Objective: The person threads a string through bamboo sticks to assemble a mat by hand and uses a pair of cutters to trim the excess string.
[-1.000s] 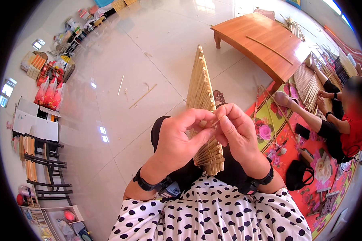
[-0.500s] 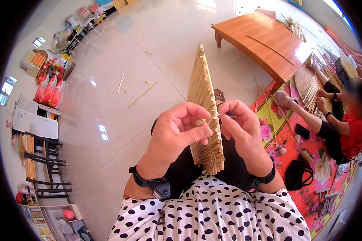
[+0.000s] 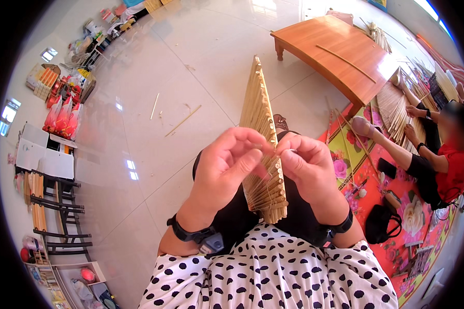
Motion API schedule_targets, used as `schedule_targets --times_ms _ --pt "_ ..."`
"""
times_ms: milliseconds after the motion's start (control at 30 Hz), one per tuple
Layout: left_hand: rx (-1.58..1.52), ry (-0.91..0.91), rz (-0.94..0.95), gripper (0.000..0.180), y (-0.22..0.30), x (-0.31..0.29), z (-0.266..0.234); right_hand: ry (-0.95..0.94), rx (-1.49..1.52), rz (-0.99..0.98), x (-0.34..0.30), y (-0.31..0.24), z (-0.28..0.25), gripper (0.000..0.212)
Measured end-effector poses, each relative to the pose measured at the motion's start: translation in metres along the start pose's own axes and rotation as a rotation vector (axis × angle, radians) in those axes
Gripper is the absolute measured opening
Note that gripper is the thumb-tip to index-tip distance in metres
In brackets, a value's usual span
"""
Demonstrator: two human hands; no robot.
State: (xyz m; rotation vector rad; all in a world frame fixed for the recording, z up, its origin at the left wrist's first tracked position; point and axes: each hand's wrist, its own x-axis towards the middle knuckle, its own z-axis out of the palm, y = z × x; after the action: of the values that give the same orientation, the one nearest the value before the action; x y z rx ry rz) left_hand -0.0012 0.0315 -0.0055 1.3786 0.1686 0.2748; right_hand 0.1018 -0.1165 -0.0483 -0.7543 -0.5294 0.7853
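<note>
A long, narrow panel of tan plant stalks (image 3: 267, 193) stands between my knees. Its stalks lie side by side, with their cut ends in a row along the right edge, and a thin cord crosses them near the bottom. At that edge, my right hand (image 3: 309, 162) pinches thumb against forefinger on something small and thin, too fine to name. On the panel's left side is my left hand (image 3: 229, 159), its fingers curled and smeared by motion, with the fingertips reaching toward the right hand across the stalk ends. What it may hold is hidden.
A wooden table (image 3: 340, 49) bearing one stalk stands far right. A seated person in red (image 3: 451, 167) handles spread stalks (image 3: 394, 108) beside a floral mat (image 3: 412, 216). Folded stools (image 3: 59, 211) and red bags (image 3: 64, 118) line the left. Loose stalks (image 3: 183, 121) lie on the tiled floor.
My left hand's fingers have shifted and blurred, closing in on the right fingertips. My right hand has moved slightly down and left, its thumb and forefinger now pressed together. The panel stays in place.
</note>
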Motion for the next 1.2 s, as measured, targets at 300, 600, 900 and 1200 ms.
schedule_targets --times_ms 300,600,900,1200 --pt "0.556 -0.095 0.647 0.01 -0.007 0.003 0.0 -0.013 0.205 0.129 0.0 0.007 -0.003 0.011" --pt "0.108 0.066 0.49 0.021 -0.01 0.002 -0.002 0.008 0.036 0.016 -0.002 0.004 0.005 0.009" --pt "-0.004 0.221 0.643 0.016 0.018 -0.001 -0.018 -0.041 -0.02 0.042 -0.004 -0.009 0.008 0.007" --pt "-0.035 0.222 0.665 0.016 0.054 -0.009 -0.022 -0.211 -0.227 -0.032 -0.005 -0.028 0.029 0.012"
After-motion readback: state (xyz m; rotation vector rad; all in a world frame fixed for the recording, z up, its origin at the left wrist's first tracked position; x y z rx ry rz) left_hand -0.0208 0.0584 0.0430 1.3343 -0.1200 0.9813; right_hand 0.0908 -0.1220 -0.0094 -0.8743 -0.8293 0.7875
